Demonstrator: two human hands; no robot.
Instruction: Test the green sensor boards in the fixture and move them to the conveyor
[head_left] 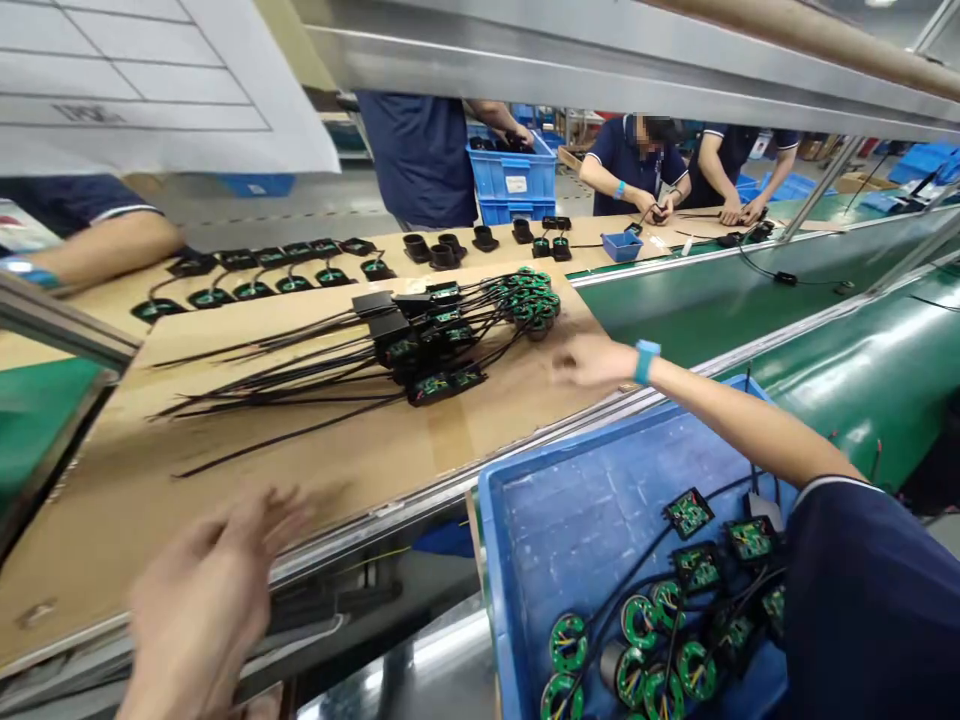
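My right hand [594, 361], with a blue wristband, reaches out flat over the cardboard sheet [315, 470]. It holds nothing and lies just right of a pile of black cables with green circuit boards and green coils [439, 345]. My left hand [206, 600] is blurred at the lower left near the table's front edge, fingers apart and empty. Below my right arm stands a blue bin [570, 500] holding several more coil and board assemblies [660, 620].
A green conveyor belt [825, 370] runs on the right. Rows of coil parts [255, 280] and black housings [442, 248] lie at the back beside a small blue tray [621, 245]. A co-worker's forearm [97, 250] rests at far left. Other people work across the table near blue crates [510, 175].
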